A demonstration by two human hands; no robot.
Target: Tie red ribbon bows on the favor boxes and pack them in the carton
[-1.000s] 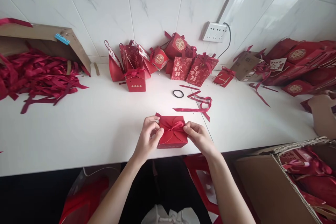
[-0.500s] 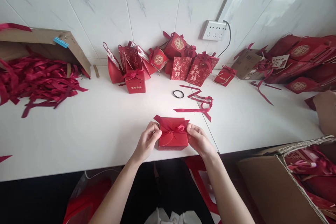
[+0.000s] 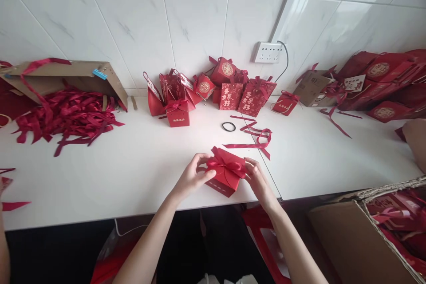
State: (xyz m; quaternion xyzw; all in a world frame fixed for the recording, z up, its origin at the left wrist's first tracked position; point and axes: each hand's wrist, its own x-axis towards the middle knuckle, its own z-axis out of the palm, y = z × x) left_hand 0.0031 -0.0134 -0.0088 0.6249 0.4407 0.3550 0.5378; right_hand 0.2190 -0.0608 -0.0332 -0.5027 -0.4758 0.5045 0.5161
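A red gift box (image 3: 223, 180) with a ribbon bow (image 3: 226, 167) tied over its folded top stands near the table's front edge, turned at an angle. My left hand (image 3: 196, 173) grips its left side, thumb against the front by the bow and fingers behind. On the opposite side, my right hand (image 3: 258, 179) holds the box with bent fingers by the bow's right end. Just beyond the box, loose red ribbon strips (image 3: 262, 137) and a black ring-shaped band (image 3: 228, 127) lie on the white table (image 3: 149, 164).
Finished-looking red boxes (image 3: 178, 115) stand along the tiled wall, with more piled at right (image 3: 376, 80). A cardboard box (image 3: 113, 82) at left spills a heap of ribbons (image 3: 73, 117). An open carton (image 3: 339, 230) of red packages sits at lower right. Another person's arm (image 3: 4, 248) shows at lower left.
The gift box has been turned so its front faces lower left. My fingers have moved from the ribbon ends to the box's sides. The camera view has shifted slightly up and left.
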